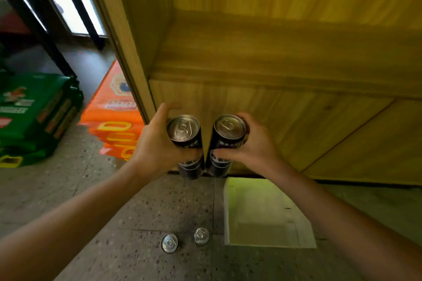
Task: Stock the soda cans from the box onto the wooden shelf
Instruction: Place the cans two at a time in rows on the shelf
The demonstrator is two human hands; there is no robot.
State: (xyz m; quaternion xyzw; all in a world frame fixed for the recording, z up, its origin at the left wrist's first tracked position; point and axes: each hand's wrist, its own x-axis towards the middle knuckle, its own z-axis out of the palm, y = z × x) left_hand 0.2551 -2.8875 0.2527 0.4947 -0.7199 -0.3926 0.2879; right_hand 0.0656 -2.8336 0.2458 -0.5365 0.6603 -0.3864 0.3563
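Observation:
My left hand (157, 143) grips a tall black soda can (185, 134) with a silver top, held upright. My right hand (255, 143) grips a second black can (226, 137), tilted slightly toward the first; the two cans nearly touch at their lower ends. Both are held in front of the wooden shelf's lower panel, below the bare shelf board (274, 52). On the floor below stand two more cans (169, 243) (200, 235), upright. A white open box (262, 212) lies on the floor to their right; its inside looks bare.
Green packs (34, 116) are stacked on the floor at the left, with orange packs (114, 121) beside the shelf's left side wall (127, 36). A dark metal frame (41, 29) and bright windows are at the upper left. The floor is grey speckled stone.

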